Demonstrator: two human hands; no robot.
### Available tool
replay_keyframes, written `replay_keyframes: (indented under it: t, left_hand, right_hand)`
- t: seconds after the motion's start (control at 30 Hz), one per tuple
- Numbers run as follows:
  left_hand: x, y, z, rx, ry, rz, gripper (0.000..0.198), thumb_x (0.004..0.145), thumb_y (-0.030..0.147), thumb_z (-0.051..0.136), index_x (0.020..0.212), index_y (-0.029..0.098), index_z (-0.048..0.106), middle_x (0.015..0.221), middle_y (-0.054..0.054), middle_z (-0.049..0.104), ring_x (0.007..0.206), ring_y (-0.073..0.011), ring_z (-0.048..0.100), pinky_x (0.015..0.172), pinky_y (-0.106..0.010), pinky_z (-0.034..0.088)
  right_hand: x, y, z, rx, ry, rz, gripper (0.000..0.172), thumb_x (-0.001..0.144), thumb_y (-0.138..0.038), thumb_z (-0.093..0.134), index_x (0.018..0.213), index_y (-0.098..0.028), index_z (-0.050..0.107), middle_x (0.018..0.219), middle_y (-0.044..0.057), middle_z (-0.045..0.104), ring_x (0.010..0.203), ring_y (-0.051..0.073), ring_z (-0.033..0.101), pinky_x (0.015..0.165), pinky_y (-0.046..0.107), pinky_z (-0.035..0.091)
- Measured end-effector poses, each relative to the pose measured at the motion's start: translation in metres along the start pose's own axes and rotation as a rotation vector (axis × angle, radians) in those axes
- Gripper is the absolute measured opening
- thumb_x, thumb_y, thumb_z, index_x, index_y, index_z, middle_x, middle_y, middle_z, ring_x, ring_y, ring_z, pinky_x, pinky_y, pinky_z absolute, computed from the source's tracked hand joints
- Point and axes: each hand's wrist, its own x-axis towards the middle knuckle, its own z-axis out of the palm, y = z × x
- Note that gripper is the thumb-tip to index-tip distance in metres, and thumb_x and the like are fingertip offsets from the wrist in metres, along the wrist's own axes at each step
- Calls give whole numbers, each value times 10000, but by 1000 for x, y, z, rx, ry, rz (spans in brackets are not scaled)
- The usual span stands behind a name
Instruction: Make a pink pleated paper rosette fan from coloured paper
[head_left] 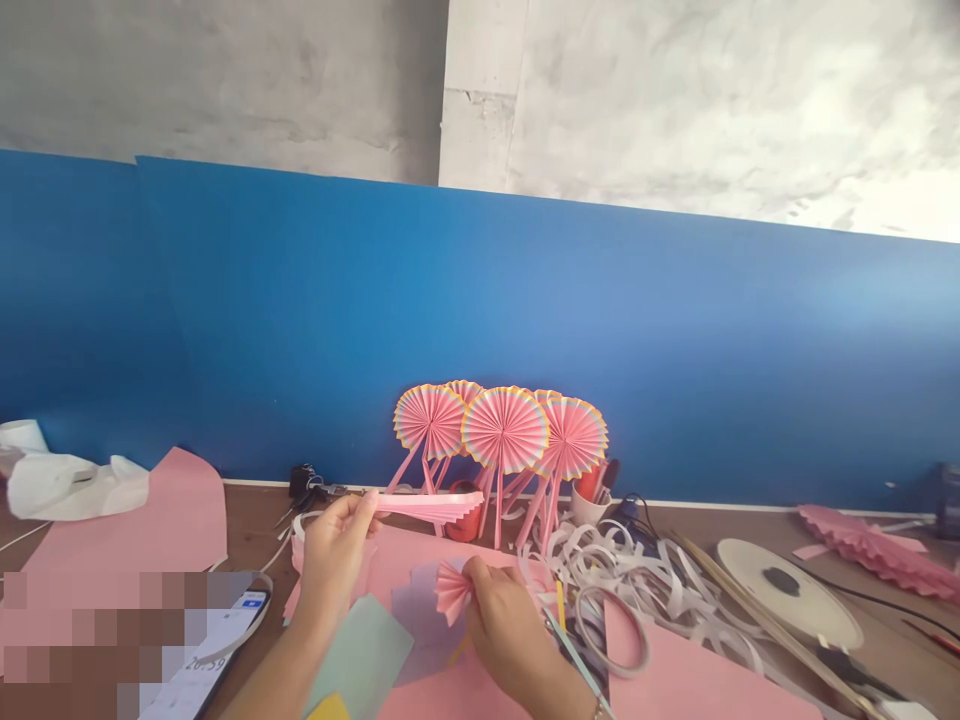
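My left hand (pixel 345 530) pinches one end of a pleated pink paper strip (pixel 431 507), which points to the right above the table. Lower and nearer me, my right hand (pixel 506 620) closes on a small pink paper fan (pixel 452 590) whose folds spread to the left. Whether the two pleated pieces are joined cannot be seen. Beneath both hands lie pink sheets (pixel 405 560), a green sheet (pixel 367 645) and a purple sheet (pixel 420 610). Several round pink paper rosettes (pixel 505 430) with yellow edges stand behind, on pink paper stems.
A roll of tape (pixel 611 628) and tangled white strips (pixel 652 570) lie right of my right hand. Farther right is a pale round disc (pixel 787 592). A phone (pixel 217 650) rests at lower left. A blue partition (pixel 300 320) closes off the table's back.
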Motion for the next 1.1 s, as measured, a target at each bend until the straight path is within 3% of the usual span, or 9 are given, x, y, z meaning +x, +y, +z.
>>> replay_keyframes:
  t: [0.1, 0.17, 0.23, 0.33, 0.47, 0.6, 0.8, 0.97, 1.1]
  left_hand:
    - [-6, 2, 4, 65, -4, 42, 449, 705, 624, 574, 609, 184, 584, 554, -3, 587, 601, -174, 540, 568, -245, 420]
    - [-12, 2, 9, 99, -30, 103, 442, 722, 606, 560, 566, 193, 544, 525, 14, 546, 571, -161, 513, 547, -239, 405]
    - [-21, 0, 16, 118, -76, 150, 429, 743, 576, 554, 547, 197, 517, 517, 27, 518, 560, -151, 496, 539, -232, 395]
    - [-36, -3, 24, 119, -160, 173, 391, 780, 527, 542, 574, 195, 535, 539, 30, 530, 573, -149, 507, 546, -227, 401]
    - [-52, -2, 28, 141, -275, 227, 324, 831, 446, 523, 649, 193, 609, 604, 15, 621, 617, -156, 564, 614, -236, 435]
    - [-61, 0, 28, 172, -304, 332, 300, 849, 395, 520, 641, 199, 609, 648, 13, 651, 644, -149, 591, 653, -233, 449]
    - [-66, 1, 29, 191, -311, 406, 260, 855, 328, 524, 644, 203, 612, 653, 18, 655, 636, -137, 603, 642, -222, 455]
    - [-69, 6, 28, 144, -363, 357, 285, 851, 354, 526, 624, 204, 613, 641, 3, 656, 630, -152, 601, 641, -241, 460]
    - [-72, 17, 28, -33, -517, 139, 304, 818, 430, 562, 624, 206, 628, 672, -21, 668, 673, -180, 608, 666, -273, 483]
  right_hand:
    - [-13, -9, -34, 273, -62, -105, 219, 904, -116, 330, 901, -203, 531, 807, 19, 653, 728, 175, 572, 685, 265, 346]
    - [-20, -14, -52, 449, -91, -157, 208, 953, -227, 336, 1006, -241, 536, 897, 13, 650, 818, 169, 576, 698, 242, 362]
    - [-24, -17, -61, 570, -113, -153, 214, 966, -294, 346, 1048, -265, 542, 874, 1, 637, 820, 162, 567, 690, 230, 375]
    - [-25, -19, -66, 681, -79, -112, 205, 956, -300, 383, 947, -246, 581, 819, -9, 621, 784, 149, 551, 694, 224, 385]
    - [-27, -21, -75, 720, -53, -123, 203, 950, -291, 397, 959, -241, 593, 825, -12, 608, 781, 144, 520, 705, 231, 386]
    - [-32, -19, -87, 698, -73, -137, 263, 977, -386, 323, 1037, -272, 552, 853, -15, 579, 781, 148, 491, 737, 253, 392]
    - [-29, -15, -82, 656, 12, -131, 148, 916, -274, 455, 844, -224, 573, 709, -23, 571, 707, 138, 490, 664, 241, 380]
    - [-24, -11, -80, 887, -62, -153, 162, 900, -245, 483, 870, -190, 633, 789, 18, 648, 734, 136, 575, 662, 228, 454]
    - [-22, -6, -80, 971, -92, -163, 173, 884, -286, 542, 867, -174, 672, 778, 30, 656, 710, 137, 595, 661, 236, 482]
